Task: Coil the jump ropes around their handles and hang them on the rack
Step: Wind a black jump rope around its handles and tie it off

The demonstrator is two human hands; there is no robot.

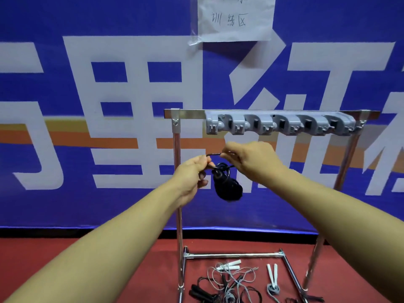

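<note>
While left hand (192,173) pinches the black jump rope (227,182) bundle, right hand (247,158) fingers pinch its free loop, just below the rack (279,123) hooks. Cord looks light and floppy; likely best held by the stiff handles, loop kept taut.

Shiny chrome rack (177,193) – grey plastic hooks (282,124) (matt) – taped paper note (235,18).

Backdrop: blue banner (131,193) with large white characters and yellow-orange stripes — spans the whole wall. Paper notice (235,18), handwritten, taped near the top. Floor: red carpet (54,254) — black strip along the banner's foot.
</note>
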